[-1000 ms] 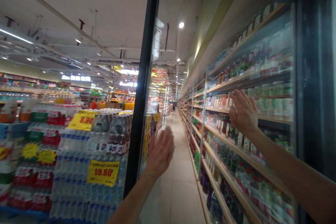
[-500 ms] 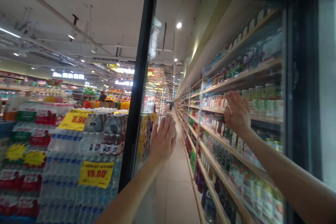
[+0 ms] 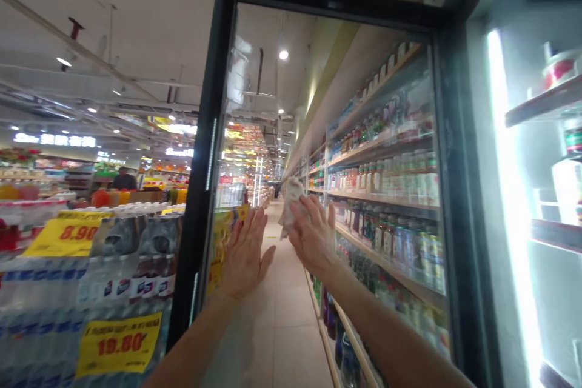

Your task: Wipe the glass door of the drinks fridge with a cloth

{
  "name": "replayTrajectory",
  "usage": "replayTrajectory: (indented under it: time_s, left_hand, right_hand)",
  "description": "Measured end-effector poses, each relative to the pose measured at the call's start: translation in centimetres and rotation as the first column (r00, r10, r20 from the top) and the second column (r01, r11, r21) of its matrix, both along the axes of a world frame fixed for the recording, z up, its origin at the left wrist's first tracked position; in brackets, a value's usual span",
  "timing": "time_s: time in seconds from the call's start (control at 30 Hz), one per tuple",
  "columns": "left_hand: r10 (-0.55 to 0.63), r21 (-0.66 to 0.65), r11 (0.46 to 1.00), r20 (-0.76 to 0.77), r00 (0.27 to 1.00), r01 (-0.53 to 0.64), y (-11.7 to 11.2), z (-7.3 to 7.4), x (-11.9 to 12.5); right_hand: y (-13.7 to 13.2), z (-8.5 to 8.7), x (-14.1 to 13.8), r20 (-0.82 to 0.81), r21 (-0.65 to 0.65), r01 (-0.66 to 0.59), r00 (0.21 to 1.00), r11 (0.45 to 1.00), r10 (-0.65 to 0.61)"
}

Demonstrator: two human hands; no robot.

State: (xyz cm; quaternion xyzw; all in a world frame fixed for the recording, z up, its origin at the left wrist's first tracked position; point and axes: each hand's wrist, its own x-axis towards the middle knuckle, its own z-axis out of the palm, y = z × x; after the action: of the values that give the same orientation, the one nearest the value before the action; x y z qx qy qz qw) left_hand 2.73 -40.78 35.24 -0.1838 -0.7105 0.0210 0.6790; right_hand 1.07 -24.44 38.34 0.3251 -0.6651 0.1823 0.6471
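1 camera, head-worn, 1 view. It faces forward, roughly level, through the glass door (image 3: 331,3) and along the aisle floor (image 3: 275,297) beyond. The door stands close ahead, filling the middle; the aisle recedes far. The left forearm (image 3: 195,339) and right forearm (image 3: 386,327) enter from below. Drink stacks (image 3: 131,282) border left, a lit cabinet (image 3: 559,315) right.

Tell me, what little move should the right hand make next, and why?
Maybe slide the cloth slightly right along the glass: the right hand covers part of it, and the left hand is spread close by, on the left.
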Motion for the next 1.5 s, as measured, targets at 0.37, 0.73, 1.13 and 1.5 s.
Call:
replayTrajectory:
  time_s: [0.37, 0.73, 1.13, 1.5]
  left_hand:
    - [0.213, 0.026, 0.977, -0.084, 0.973, -0.211, 1.0, -0.7, 0.0]
    - [0.249, 0.100, 0.965, -0.080, 0.965, -0.241, 4.7, -2.5, -0.7]
    - [0.186, 0.089, 0.980, -0.062, 0.981, -0.180, 4.0, -2.5, -1.2]
    - [0.167, 0.095, 0.982, -0.062, 0.984, -0.161, 4.2, -2.4, -1.2]
  right_hand:
    - [9.4, -3.3, -3.9, 0.005, -0.303, 0.281, 0.956, 0.911, -0.293]
    - [7.7, -7.1, -3.1, -0.039, -0.080, 0.297, 0.953, 0.951, -0.301]
    - [7.3, -9.2, -2.7, -0.054, 0.019, 0.275, 0.960, 0.961, -0.274]
    - [10.1, -9.7, -3.4, 0.050, -0.128, 0.301, 0.954, 0.945, -0.296]
